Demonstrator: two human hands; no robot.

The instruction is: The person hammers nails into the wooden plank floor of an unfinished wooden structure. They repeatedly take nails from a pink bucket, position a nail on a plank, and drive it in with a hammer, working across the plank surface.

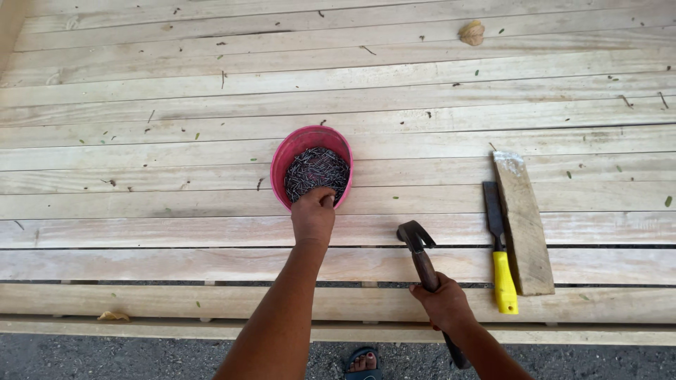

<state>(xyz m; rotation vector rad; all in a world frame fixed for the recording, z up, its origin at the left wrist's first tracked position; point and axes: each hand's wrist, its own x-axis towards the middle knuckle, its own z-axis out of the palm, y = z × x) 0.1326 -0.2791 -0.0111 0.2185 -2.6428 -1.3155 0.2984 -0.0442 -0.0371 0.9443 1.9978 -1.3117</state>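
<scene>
Nails [317, 172]: a dark heap in the pink bowl [280, 165], which stood on the pale planks [141, 183] just ahead of you, near the middle of the deck.

Left hand [313, 214]: lay over the bowl's near rim, fingers curled down together into the heap. Whether they had pinched a nail could not be told; the tips were hidden.

Right hand [443, 302]: fist clamped on the handle of the hammer [419, 246], head forward and low over the boards, claw showing.

Chisel [500, 260]: yellow handle, flat on the planks to your right, touching or just beside a short offcut [524, 225] of board.

Handling note: to pick well here, you did best to take a few nails with the fingertips only, points away from the palm, lifting straight up so the light bowl did not tip or slide. The hammer was best kept steady and clear of the bowl meanwhile.

Also present: a sandalled foot [364, 362] on gravel below the deck edge; scattered leaf bits.
</scene>
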